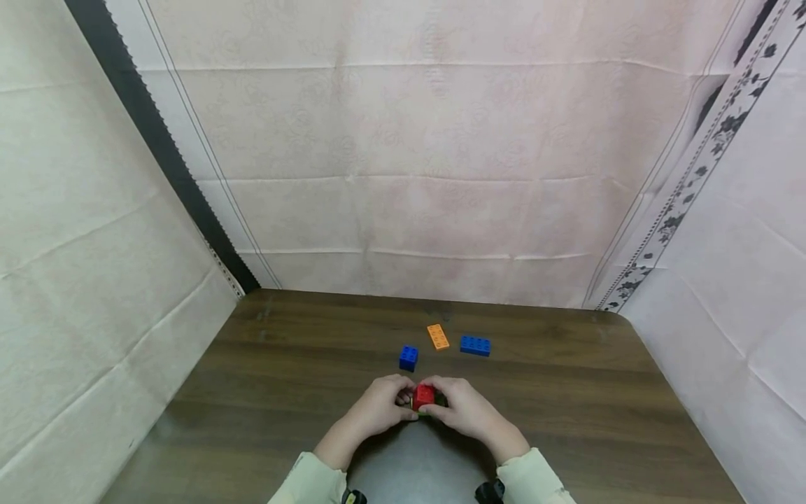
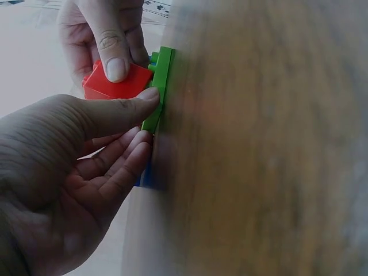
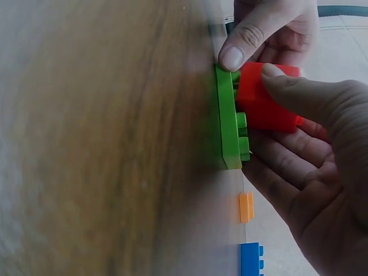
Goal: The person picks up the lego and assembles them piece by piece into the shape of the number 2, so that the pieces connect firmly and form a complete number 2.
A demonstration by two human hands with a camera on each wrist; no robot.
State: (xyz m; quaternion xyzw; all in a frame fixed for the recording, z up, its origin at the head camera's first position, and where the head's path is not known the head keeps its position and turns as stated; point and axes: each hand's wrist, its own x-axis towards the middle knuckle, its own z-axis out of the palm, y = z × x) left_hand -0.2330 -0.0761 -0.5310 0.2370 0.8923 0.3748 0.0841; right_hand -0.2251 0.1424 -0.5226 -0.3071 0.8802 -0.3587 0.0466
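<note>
In the head view both hands meet near the front of the table. My right hand (image 1: 462, 409) pinches a red toy building brick (image 3: 256, 103), its thumb lying along one side. Under that brick a long green building plate (image 3: 228, 126) lies flat, with bare studs showing at one end. Thumb and fingers of my left hand (image 1: 380, 407) hold the other end of the plate. The red brick sits against the plate's studs; whether it is fully pressed down, I cannot tell. Fingers partly cover both pieces.
Beyond the hands lie a small blue brick (image 1: 408, 357), an orange brick (image 1: 438, 337) and a longer blue brick (image 1: 475, 346), apart from each other. They rest on a dark wooden table (image 1: 302, 364). Pale cloth (image 1: 441, 140) hangs behind the table and on both sides.
</note>
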